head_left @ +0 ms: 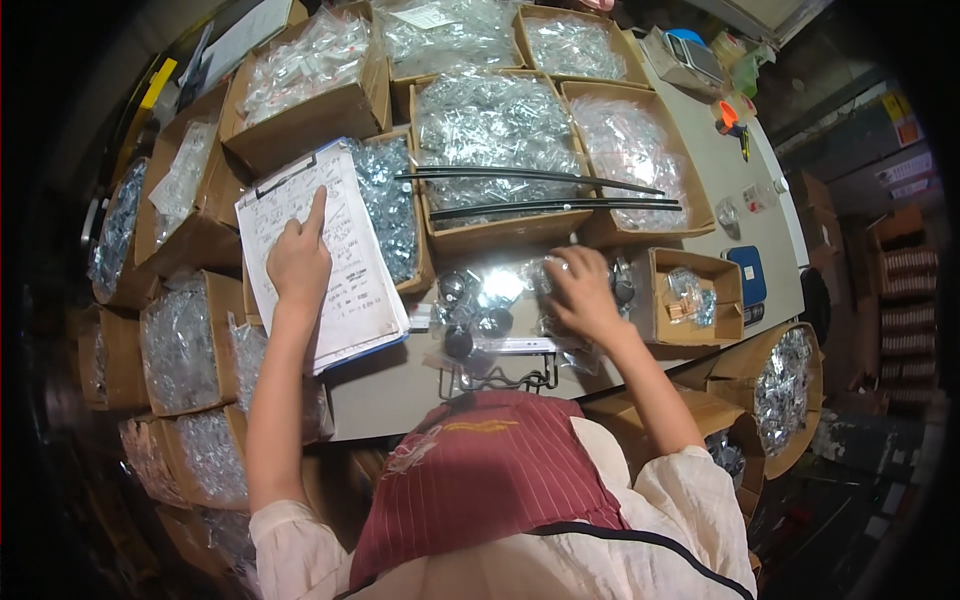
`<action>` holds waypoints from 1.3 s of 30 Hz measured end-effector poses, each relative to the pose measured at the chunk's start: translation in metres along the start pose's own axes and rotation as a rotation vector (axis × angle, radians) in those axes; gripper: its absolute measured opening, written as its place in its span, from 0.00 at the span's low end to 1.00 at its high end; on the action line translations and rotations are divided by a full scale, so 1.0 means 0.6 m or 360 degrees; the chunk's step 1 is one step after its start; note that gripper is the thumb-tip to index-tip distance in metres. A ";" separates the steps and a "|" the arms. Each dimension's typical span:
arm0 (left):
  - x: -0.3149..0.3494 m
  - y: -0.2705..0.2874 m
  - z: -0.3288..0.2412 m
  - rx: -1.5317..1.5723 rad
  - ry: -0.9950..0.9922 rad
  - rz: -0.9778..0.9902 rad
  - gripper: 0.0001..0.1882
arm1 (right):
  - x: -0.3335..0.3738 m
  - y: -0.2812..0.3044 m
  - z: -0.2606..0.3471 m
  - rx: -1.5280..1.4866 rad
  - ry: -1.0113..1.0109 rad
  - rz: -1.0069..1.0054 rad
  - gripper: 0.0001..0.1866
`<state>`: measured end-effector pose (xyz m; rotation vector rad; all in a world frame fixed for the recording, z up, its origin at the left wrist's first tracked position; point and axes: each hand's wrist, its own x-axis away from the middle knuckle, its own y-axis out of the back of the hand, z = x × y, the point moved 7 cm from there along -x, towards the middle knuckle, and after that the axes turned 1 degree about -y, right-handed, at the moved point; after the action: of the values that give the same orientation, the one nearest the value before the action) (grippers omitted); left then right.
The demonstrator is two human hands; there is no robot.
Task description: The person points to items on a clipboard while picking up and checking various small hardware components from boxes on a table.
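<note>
My left hand (300, 258) rests on a handwritten sheet (350, 285) on a clipboard (400, 338). Its index finger points up the page, the other fingers are partly curled, and it holds nothing. To the right, my right hand (588, 292) has its fingers bent onto a clear plastic bag (545, 315) at the table's front; the fingertips are partly hidden. Round black parts (492, 321) lie in or under the shiny plastic beside this hand. A bent black wire frame (500, 378) sits at the table edge close to my body.
Cardboard boxes (505, 236) full of bagged small parts crowd the table's far side. Two long black strips (555, 208) lie across them. Right of my right hand are a small open box (702, 332) and a blue case (745, 272). A scale (690, 58) stands far right.
</note>
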<state>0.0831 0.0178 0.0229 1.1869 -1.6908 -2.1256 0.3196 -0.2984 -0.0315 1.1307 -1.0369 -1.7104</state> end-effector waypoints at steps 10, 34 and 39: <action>-0.001 -0.003 -0.007 0.0015 0.0009 0.0044 0.34 | 0.010 -0.033 -0.079 -0.0458 -0.0553 -0.0195 0.26; 0.002 -0.023 0.004 -0.0024 -0.0002 0.0109 0.41 | 0.106 0.022 -0.185 -0.0971 -0.1134 0.0112 0.09; -0.004 -0.023 0.004 0.0023 0.0008 0.0120 0.41 | 0.085 0.032 -0.132 -0.0375 -0.0974 0.0118 0.08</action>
<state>0.0873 0.0258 0.0119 1.1131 -1.7236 -2.0684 0.3847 -0.3670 -0.0478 0.4122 -1.1716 -2.1083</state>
